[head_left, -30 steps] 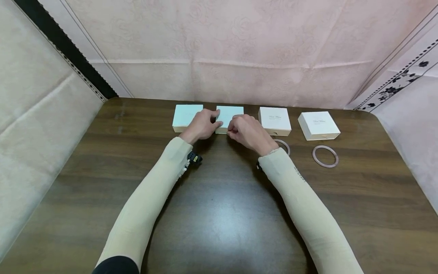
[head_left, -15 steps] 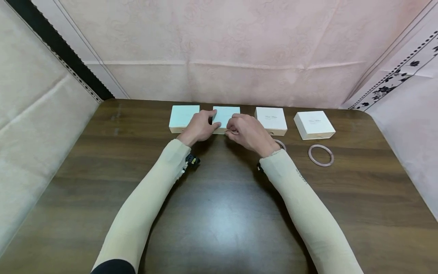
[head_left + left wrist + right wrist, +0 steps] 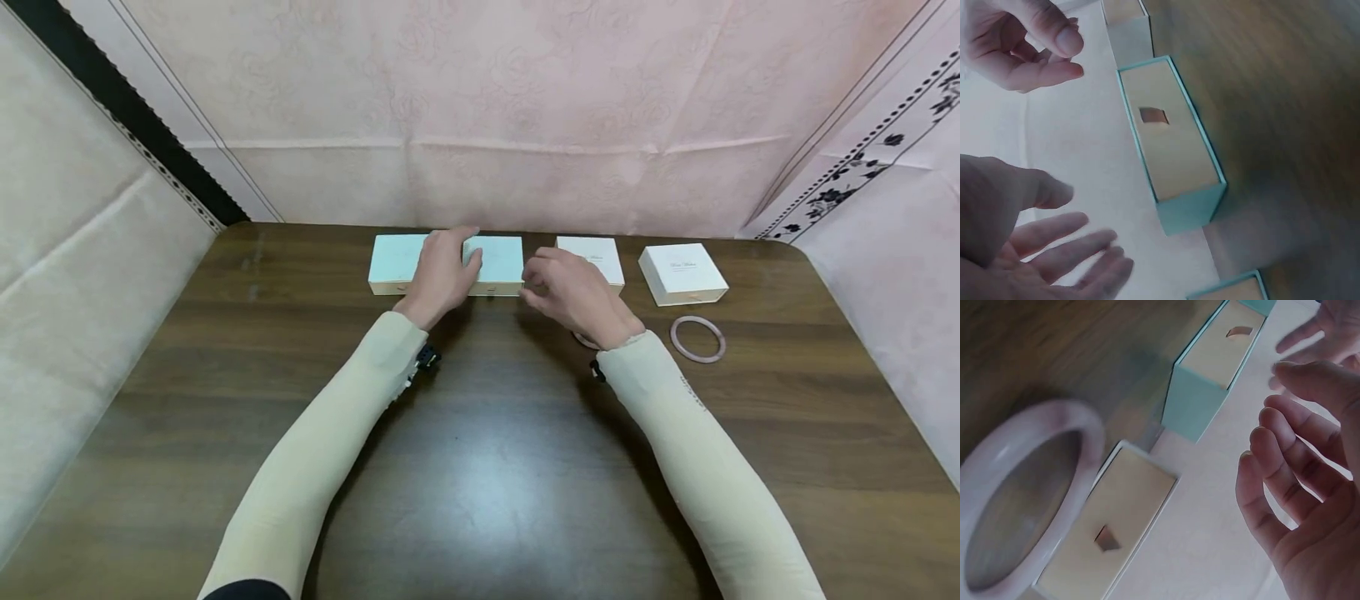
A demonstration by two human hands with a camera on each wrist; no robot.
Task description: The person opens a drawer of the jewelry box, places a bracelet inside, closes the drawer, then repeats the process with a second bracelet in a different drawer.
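In the head view, my left hand hovers between two teal drawer boxes, its fingers straight and apart. The left teal box is partly behind it; the other teal box lies just right of its thumb. My right hand hangs loosely curled and holds nothing, in front of a white box. Both wrist views show the teal box's cream drawer front with a small ribbon tab, pushed in flush. A pale pink bangle looms in the right wrist view.
A second white box sits at the right of the row, a pale bangle lying in front of it. Another bangle is mostly hidden under my right hand. A pink patterned cloth hangs behind the brown table.
My right hand has drawn away to the right from the second teal box's front, its fingers loosening. My left hand has let go of that box, its fingers straightening. The boxes stay put.
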